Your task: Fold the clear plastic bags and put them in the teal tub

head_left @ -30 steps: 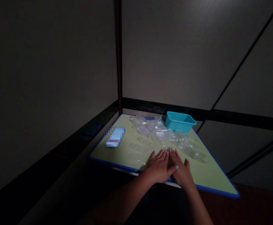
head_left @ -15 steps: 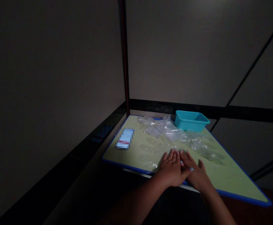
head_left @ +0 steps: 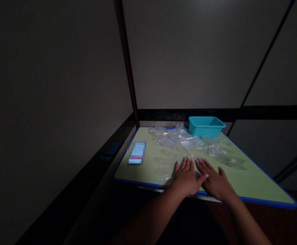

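My left hand (head_left: 186,178) lies palm down near the front edge of the table, fingers stretched and slightly spread. Beside it my right hand (head_left: 215,180) is also flat, its fingers extended. The left thumb reaches across to the right hand. Under and to the left of my left hand is a thin clear plastic glove (head_left: 161,160), its finger shapes spread out on the table. Crumpled clear plastic (head_left: 181,136), apparently more gloves, stretches behind my hands, and another glove (head_left: 234,161) lies to the right. What is under my palms is hidden.
A turquoise plastic basin (head_left: 206,127) stands at the back right of the pale yellow table (head_left: 261,190), which has a blue rim. At the left lies a blurred-out phone-like object (head_left: 137,153). Grey wall panels (head_left: 184,61) close in the back and left.
My fingers have spread a little, and my two hands have drawn slightly apart at the fingertips. The view has tilted slightly. The gloves and basin stay in place.
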Demonstrator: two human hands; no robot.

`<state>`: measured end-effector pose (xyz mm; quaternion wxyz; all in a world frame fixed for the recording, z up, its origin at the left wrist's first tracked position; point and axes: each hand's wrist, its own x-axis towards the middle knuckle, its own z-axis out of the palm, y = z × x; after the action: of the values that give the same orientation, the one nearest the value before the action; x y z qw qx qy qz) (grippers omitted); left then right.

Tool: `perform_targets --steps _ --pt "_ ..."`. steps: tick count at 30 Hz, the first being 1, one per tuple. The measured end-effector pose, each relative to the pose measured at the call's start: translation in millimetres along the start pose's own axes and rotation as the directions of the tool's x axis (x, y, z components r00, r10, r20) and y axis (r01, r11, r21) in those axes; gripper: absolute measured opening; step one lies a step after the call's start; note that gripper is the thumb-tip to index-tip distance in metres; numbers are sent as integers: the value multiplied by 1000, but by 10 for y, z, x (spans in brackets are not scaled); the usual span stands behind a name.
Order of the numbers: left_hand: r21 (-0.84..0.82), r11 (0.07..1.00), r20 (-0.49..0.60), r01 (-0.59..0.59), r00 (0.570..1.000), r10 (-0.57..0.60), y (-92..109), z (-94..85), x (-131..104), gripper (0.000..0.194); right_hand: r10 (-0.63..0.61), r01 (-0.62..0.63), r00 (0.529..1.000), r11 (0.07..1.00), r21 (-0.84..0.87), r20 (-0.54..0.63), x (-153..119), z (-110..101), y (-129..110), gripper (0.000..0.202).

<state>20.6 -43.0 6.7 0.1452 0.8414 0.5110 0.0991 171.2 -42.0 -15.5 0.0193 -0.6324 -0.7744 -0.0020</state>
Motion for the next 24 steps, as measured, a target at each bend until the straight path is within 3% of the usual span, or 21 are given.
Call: perform_targets --steps 5,15,24 --pt "65 997 14 28 999 -29 -124 -2 -28 82 2 -2 1000 1000 1 15 -20 -47 -13 56" --pt "163 985 -28 61 998 -57 -603 -139 -233 69 11 -12 1000 999 34 6 -21 -74 -51 57" --pt "280 952 -50 124 992 -114 -837 -288 -448 61 21 -22 1000 997 74 19 -34 -120 -82 57"
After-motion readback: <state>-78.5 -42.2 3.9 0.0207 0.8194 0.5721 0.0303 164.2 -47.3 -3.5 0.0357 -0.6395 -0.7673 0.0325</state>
